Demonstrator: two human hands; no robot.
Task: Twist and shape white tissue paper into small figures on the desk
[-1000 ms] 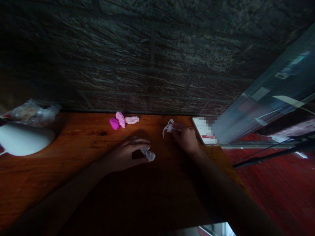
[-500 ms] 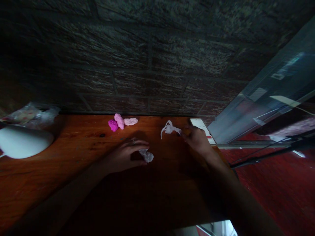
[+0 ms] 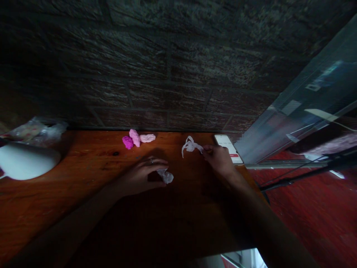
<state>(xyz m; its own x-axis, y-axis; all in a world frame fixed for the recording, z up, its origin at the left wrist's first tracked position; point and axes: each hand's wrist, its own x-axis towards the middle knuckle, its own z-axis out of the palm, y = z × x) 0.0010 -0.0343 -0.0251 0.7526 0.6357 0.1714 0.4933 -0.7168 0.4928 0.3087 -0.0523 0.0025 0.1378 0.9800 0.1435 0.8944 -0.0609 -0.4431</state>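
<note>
My left hand [image 3: 143,175] rests low over the wooden table, thumb and fingers curled around a small crumpled translucent-white piece [image 3: 168,176] at their tips. A ring is on one finger. Farther right, my right hand [image 3: 219,156] is closed in a pinch on the end of a thin whitish crumpled strip [image 3: 190,145]. Loose, twisted ends of this strip spread out to the left, on or just above the table. What the two whitish pieces are made of is hard to tell in the dim light.
Behind my hands lie lumpy pink pieces: one magenta [image 3: 128,142], two paler [image 3: 134,137]. A lit phone [image 3: 236,158] lies beyond my right hand. At left are a white rounded vessel [image 3: 30,160] and a clear plastic bag [image 3: 41,130]. A brick wall [image 3: 167,74] borders the table [image 3: 83,160].
My right hand has shifted slightly left, its fingers still on the strip's end. My left hand and its white piece look practically the same.
</note>
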